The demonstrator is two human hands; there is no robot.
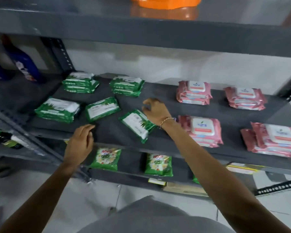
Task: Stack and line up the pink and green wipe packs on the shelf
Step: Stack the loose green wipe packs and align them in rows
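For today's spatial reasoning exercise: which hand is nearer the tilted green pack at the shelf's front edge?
Right. The right hand hovers over the tilted green pack's far corner; the left hand sits apart, to its left at the shelf edge.

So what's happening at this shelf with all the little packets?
A person is tidying wipe packs on a grey shelf. Four pink stacks sit in rows on the right, and three green stacks on the left. Two single green packs lie crooked in the middle. The right hand reaches over one tilted green pack, fingers curled and empty. The left hand hovers open near the shelf's front edge.
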